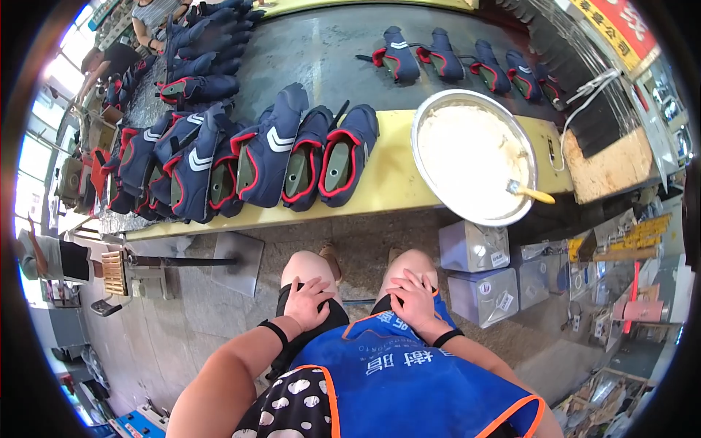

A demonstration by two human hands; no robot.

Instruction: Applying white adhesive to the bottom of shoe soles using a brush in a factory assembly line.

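My left hand lies on my left thigh with its fingers spread and nothing in it. On the other thigh rests my right hand, fingers stretched out and slightly apart, also holding nothing. Both are below the edge of the yellow bench. Above my left hand, several navy shoes with red lining stand in a row; the nearest is a shoe with a last inside. A large metal basin of cream-coloured paste sits to the right, with a yellow-handled brush leaning on its rim.
More navy shoes stand on the dark conveyor belt beyond the bench. Clear plastic boxes are stacked below the basin. A wooden stool stands at left. Other people work at the far left.
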